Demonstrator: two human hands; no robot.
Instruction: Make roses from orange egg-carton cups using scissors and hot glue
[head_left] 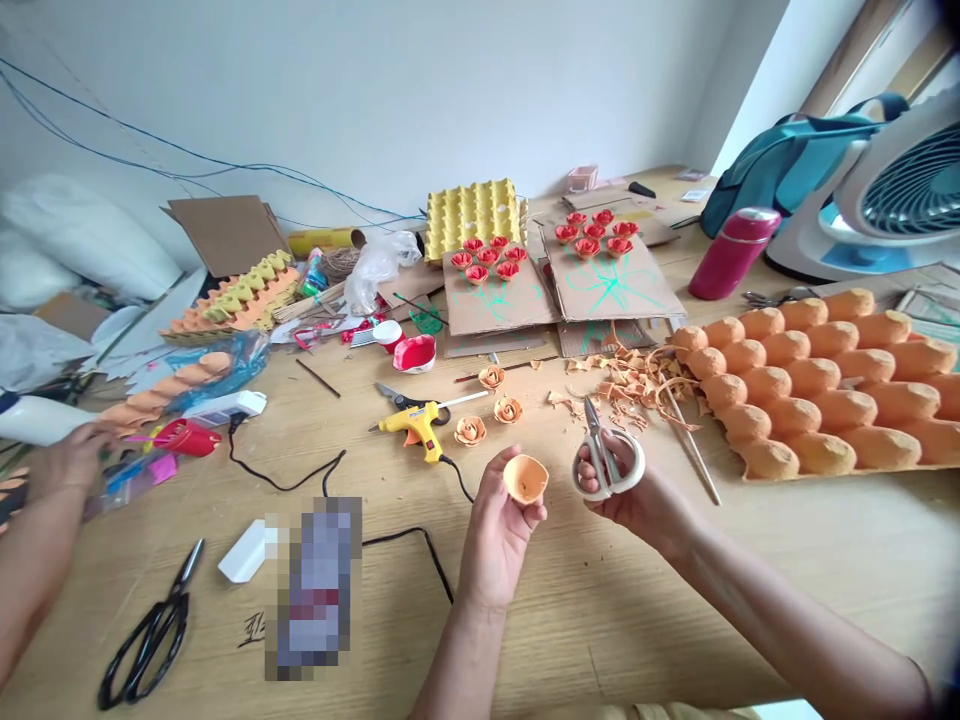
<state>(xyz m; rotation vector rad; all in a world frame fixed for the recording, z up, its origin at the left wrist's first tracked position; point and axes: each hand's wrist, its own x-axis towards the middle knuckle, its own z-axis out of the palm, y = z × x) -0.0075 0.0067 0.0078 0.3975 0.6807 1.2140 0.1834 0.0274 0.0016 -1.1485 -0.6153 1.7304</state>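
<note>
In the head view, my left hand [499,535] holds a small orange egg-carton cup [526,480] between thumb and fingers, its hollow side turned up. My right hand [626,495] grips a pair of scissors [598,440] by the cream handles, with the blades pointing up and away and looking closed. A small gap separates the scissors from the cup. Just beyond my left hand lie several orange carton flowers [471,431] and a yellow glue gun [420,425]. Curled orange carton scraps [626,378] are piled beyond my right hand.
An orange egg tray [817,385] lies at right, near a pink bottle [735,253] and a fan [892,190]. Red flowers stand on cardboard [502,305] behind. Black scissors [154,630], a power strip [225,407] and cords are at left, where another person's hand [67,465] reaches in.
</note>
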